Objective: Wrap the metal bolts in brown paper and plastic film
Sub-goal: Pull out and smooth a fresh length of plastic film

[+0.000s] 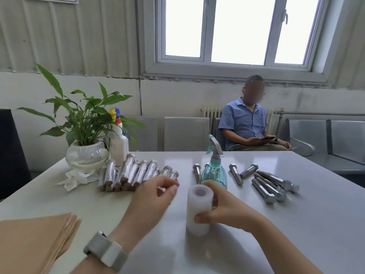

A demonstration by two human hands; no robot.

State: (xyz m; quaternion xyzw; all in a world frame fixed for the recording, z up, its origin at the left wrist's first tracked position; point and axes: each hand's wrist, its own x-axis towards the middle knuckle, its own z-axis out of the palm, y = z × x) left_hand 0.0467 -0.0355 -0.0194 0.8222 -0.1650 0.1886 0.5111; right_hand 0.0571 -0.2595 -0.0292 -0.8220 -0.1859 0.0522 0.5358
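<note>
Brown paper (33, 242): nearest the camera, a flat stack of thin matte sheets at the lower left of the surface (296, 224); probably light and floppy, best lifted one sheet at a time by a corner.
Left hand (156, 196): wears a pale watch on the wrist; fingers loosely curled above the surface, thumb and forefinger close together near a small glint, and whether they pinch anything I cannot tell.
Right hand (219, 208): grasps the film roll (198, 209) round its side, thumb low on the front.
Film roll: upright white cylinder with a hollow core, smooth and slightly glossy; likely light, clingy film, easiest to steady by the body while pulling the free edge.
Bare bolts (270, 186): hex-headed, threaded grey steel, lying loose to the right; they look heavy, rigid and apt to roll, so hold by the shank.
Wrapped bolts (136, 175): a piled row left of centre, shiny film over brown paper ends.
Spray bottle (214, 171): translucent teal plastic, just behind the roll.
Plant (85, 123): leafy, in a glass bowl at far left.
</note>
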